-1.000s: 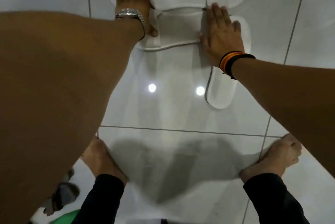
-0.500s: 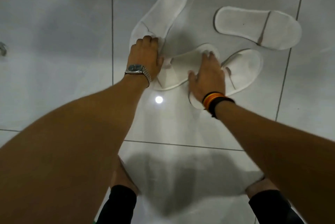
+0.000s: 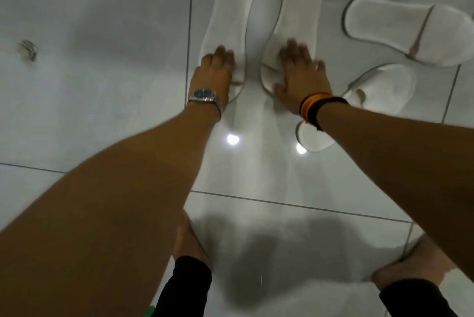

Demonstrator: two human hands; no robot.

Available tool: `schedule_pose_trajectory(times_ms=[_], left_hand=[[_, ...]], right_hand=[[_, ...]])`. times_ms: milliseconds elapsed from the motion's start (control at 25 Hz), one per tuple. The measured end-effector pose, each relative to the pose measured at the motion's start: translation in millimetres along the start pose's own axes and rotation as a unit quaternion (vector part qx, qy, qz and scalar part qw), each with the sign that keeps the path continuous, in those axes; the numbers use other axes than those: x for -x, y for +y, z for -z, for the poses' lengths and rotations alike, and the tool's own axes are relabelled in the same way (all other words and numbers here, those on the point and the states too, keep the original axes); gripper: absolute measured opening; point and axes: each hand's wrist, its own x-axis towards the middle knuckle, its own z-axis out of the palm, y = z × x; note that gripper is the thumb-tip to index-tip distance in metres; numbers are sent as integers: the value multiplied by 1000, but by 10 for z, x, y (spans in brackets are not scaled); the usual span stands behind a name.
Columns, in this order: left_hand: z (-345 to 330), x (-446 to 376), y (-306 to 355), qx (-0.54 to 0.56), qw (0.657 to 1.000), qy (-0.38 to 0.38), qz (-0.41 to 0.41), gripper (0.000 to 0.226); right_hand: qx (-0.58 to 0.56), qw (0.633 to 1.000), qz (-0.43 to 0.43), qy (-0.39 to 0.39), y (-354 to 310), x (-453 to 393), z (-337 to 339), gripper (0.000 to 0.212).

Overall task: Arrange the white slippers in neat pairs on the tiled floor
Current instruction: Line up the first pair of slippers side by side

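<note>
White terry-like cloth covers all four slippers on the glossy grey tiled floor [image 3: 102, 85], each a long flat sole with a rounded heel and a closed band over the toe end. No container shows; the only hollows are the toe pockets, and whether anything sits inside them cannot be told.

Take the left slipper [image 3: 228, 21] as the landmark. It lies lengthwise, heel away from the person, just right of a dark grout line. The left hand [image 3: 216, 74] lies flat on its toe band, fingers spread and pressing down, nothing pinched between them; a metal watch [image 3: 204, 96] sits on that wrist. Just right of it, parallel and apart by a narrow strip of tile, lies the second slipper [image 3: 297, 14], with the right hand [image 3: 300, 75] laid open and flat on its toe end in the same way. Striped and black wristbands [image 3: 314, 107] circle that wrist.

Farther right, a third slipper [image 3: 410, 32] lies crosswise, well apart from the landmark. Nearer the person than that one, a fourth slipper [image 3: 372, 88] lies aslant, partly hidden under the right forearm.

Far left of the landmark, a small dull object [image 3: 28, 49] lies on the tile, too blurred to name. Bare feet [image 3: 415, 265] and black trouser cuffs [image 3: 187, 283] show at the near edge.
</note>
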Motion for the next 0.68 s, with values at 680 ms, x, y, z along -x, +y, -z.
schedule_pose_trajectory(times_ms=[680], left_hand=[[195,-110,-577,-48,998,-31,1,93]], right_hand=[[-73,995,56,-36,-732,-266,62,74]])
